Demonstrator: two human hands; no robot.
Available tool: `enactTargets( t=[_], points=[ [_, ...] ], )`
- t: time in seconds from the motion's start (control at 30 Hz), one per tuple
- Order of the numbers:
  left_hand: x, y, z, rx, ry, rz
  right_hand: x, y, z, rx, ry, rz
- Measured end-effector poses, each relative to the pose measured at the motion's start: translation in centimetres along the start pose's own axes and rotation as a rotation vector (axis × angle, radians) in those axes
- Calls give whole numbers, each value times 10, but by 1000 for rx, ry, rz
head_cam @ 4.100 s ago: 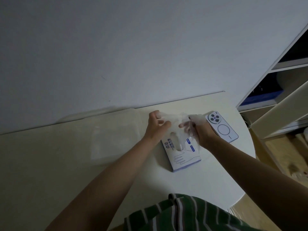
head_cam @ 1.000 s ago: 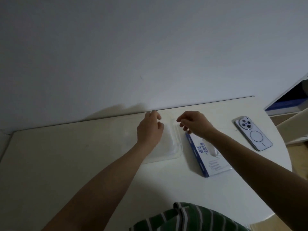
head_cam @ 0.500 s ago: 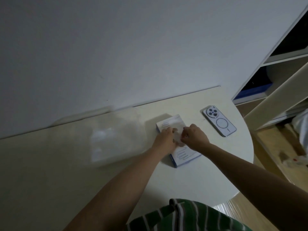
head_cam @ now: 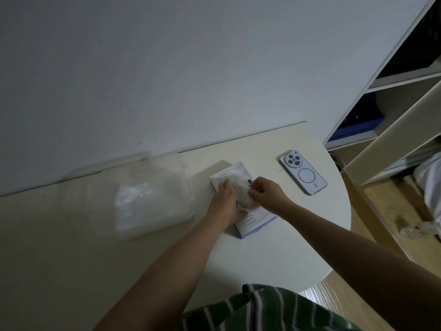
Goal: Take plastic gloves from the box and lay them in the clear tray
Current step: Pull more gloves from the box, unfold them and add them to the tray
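The table (head_cam: 274,254) top is smooth and matt, the wall (head_cam: 191,68) matt paint, the floor (head_cam: 386,211) pale wood. The tray (head_cam: 191,199) is clear, faintly glossy plastic. The glove (head_cam: 242,194) is thin, crinkled, cloudy plastic film, the box (head_cam: 257,220) smooth printed card, the phone (head_cam: 303,172) back satin-sheened, the shirt (head_cam: 262,311) striped cloth.

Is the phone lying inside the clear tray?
No, the phone lies on the table, on the far side of the glove box from the clear tray.

White box (head_cam: 250,219) with blue glove outlines, pale lilac phone (head_cam: 303,172), green-and-white striped shirt (head_cam: 262,309), cream table (head_cam: 71,247)
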State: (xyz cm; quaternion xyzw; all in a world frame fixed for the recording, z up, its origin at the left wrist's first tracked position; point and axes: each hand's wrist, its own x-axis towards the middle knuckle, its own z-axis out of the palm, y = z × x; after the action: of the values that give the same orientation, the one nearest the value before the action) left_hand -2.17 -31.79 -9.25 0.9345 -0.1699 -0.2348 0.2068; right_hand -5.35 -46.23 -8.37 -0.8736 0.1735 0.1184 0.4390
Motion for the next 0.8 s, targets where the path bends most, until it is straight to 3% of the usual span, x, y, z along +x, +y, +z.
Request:
enactTargets(
  t=[0.2, 0.57, 0.8],
  points=[
    [4, -2, 2, 23, -4, -16, 4, -4, 11, -149, 9, -2],
    [8, 1, 0, 1, -19, -40, 5, -14, 2, 285, 107, -199],
    [9, 0, 0, 5, -24, -25, 8, 1, -12, 365, 350, -60]
  ],
)
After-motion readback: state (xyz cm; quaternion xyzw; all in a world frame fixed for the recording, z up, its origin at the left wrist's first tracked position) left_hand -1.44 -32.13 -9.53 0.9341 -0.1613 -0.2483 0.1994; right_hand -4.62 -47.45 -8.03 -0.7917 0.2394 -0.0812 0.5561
